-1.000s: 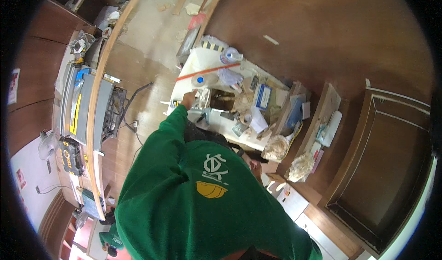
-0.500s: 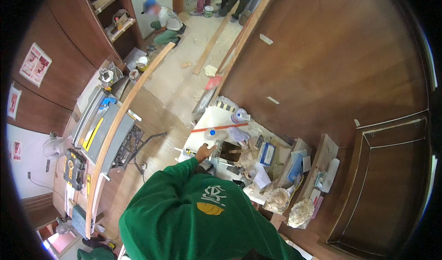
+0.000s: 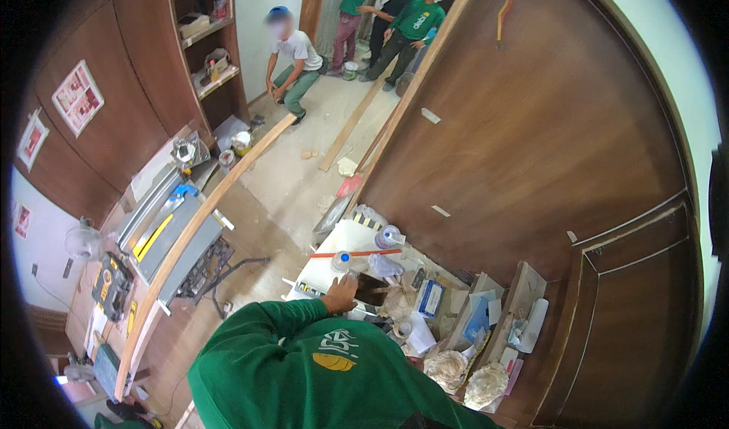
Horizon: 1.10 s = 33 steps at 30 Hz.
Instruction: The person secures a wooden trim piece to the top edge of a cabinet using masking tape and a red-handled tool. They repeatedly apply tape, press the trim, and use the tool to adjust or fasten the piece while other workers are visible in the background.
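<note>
Flanking one capped bottle (image 3: 342, 261): one grip (image 3: 340, 294).

The sweatshirt (image 3: 281, 380) is green — its helmet print (image 3: 334, 361) yellow — the tabletop (image 3: 343, 237) white, the strip (image 3: 372, 253) orange-red, the bottle cap (image 3: 345, 257) blue, the carton (image 3: 430, 299) blue and white, and the wall panel (image 3: 547, 118) brown.

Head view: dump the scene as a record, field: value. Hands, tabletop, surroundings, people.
Left hand: over the white worktable, beside a dark opening; grip unclear
Right hand: not in view
Near left hand: blue-capped bottle
Farther along tabletop: thin red strip, clear container, blue-and-white box
Left side: long wooden strip, black-and-yellow case
Right side: brown panel
People: four in background; one crouching, three standing
</note>
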{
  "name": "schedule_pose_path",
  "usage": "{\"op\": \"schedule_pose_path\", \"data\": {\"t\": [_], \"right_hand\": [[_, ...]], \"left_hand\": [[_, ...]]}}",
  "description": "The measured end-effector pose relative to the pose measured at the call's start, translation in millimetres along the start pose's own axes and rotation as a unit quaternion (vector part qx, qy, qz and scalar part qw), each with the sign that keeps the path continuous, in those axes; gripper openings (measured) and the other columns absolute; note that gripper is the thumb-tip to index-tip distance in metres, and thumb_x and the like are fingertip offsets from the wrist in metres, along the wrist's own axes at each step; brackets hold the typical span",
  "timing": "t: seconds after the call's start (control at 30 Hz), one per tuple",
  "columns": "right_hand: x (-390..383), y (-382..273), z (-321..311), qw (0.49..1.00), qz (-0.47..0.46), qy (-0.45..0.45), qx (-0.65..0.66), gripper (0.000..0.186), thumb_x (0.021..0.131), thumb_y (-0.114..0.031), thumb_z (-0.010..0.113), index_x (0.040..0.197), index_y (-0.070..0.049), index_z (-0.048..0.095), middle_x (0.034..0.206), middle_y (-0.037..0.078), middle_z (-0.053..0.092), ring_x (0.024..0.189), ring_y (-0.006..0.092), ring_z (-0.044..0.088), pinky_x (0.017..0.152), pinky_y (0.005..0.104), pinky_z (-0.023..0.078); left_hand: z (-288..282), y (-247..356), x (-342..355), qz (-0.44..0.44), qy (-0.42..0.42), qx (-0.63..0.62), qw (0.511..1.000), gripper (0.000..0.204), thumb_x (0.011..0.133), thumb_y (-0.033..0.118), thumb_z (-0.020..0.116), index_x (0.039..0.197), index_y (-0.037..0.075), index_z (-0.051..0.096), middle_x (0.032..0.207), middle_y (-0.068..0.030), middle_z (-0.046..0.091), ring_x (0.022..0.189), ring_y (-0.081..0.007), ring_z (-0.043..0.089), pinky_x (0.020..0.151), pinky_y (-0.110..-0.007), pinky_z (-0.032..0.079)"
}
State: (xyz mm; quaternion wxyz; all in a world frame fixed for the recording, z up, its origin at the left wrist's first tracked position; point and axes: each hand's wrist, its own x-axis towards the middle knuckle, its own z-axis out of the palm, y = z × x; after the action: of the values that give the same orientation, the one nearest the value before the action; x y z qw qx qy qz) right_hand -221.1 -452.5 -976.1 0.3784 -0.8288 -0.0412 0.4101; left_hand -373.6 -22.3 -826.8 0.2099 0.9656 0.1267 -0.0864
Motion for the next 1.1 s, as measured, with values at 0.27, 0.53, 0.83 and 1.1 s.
{"op": "schedule_pose_path", "data": {"t": [0.27, 0.53, 0.83, 1.1], "right_hand": [[-14, 57, 4, 0.995, 0.077, 0.024, 0.061, 0.037, 0.096, -0.034, 0.074, 0.116, -0.004, 0.067, 0.088, 0.002, 0.066, 0.065, 0.0158, 0.062, 0.054, 0.0356, 0.055], [-9, -32, 14, 1.000, -0.013, -0.002, 0.008, 0.036, 0.096, -0.034, 0.073, 0.115, -0.004, 0.067, 0.089, 0.002, 0.066, 0.067, 0.0165, 0.062, 0.055, 0.0358, 0.054], [-10, -135, 2, 0.989, -0.139, -0.030, -0.043, 0.035, 0.096, -0.034, 0.073, 0.115, -0.005, 0.067, 0.090, 0.002, 0.066, 0.069, 0.0172, 0.062, 0.057, 0.0359, 0.054], [-29, -181, 2, 0.974, -0.194, -0.067, -0.096, 0.034, 0.096, -0.034, 0.072, 0.114, -0.006, 0.067, 0.091, 0.003, 0.067, 0.070, 0.0178, 0.062, 0.058, 0.0361, 0.054]], "left_hand": [[28, -23, 16, -0.154, -0.127, -0.126, 0.972, 0.098, 0.084, 0.056, 0.070, 0.150, -0.008, 0.036, 0.160, -0.0326, 0.030, 0.145, -0.0464, 0.038, 0.111, -0.068, 0.035], [58, -52, 44, -0.284, -0.120, -0.179, 0.934, 0.111, 0.075, 0.063, 0.072, 0.152, -0.008, 0.033, 0.163, -0.0304, 0.025, 0.147, -0.0422, 0.038, 0.113, -0.065, 0.035], [75, -42, 49, -0.327, -0.118, -0.231, 0.908, 0.100, 0.076, 0.057, 0.075, 0.150, 0.000, 0.040, 0.166, -0.0272, 0.019, 0.150, -0.0389, 0.035, 0.113, -0.057, 0.039], [98, -59, 48, -0.301, -0.092, -0.306, 0.899, 0.105, 0.069, 0.059, 0.086, 0.142, -0.005, 0.047, 0.158, -0.0311, 0.032, 0.131, -0.0410, 0.057, 0.108, -0.047, 0.050]]}}
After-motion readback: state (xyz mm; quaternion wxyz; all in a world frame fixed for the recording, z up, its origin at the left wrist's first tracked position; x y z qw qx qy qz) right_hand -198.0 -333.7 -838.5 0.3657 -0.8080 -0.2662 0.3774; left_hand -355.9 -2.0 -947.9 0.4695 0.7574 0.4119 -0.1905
